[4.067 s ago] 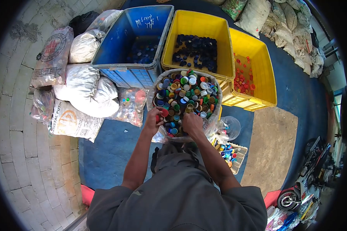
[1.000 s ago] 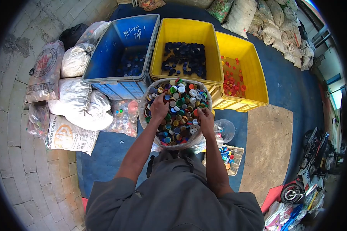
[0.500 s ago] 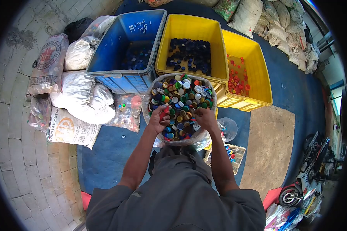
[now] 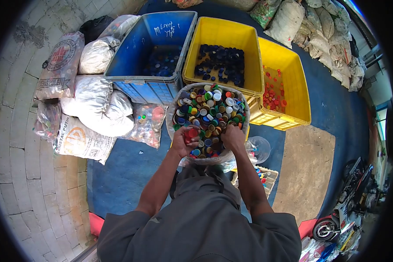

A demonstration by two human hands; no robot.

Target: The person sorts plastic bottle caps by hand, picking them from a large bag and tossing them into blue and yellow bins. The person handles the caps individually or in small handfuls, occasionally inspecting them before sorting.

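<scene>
A person's left hand [image 4: 186, 140] cups red caps [image 4: 191, 134] above the near-left part of a round, lined container [image 4: 172, 105], fingers curled around them. The caps are round, with no clear long axis; which way their open sides face is too small to tell. Just to its right, the right hand [image 4: 234, 138] reaches fingers-down into mixed caps [image 4: 209, 117]; whether it grips one cannot be told. Ahead and left of the hands, a blue bin [image 4: 150, 91] holds bluish caps; straight beyond them, a yellow bin [image 4: 225, 29] holds dark caps; ahead and right, a second yellow bin [image 4: 288, 54] holds red ones. Right of the right hand and nearer the body, a tray [image 4: 271, 175] carries assorted caps.
</scene>
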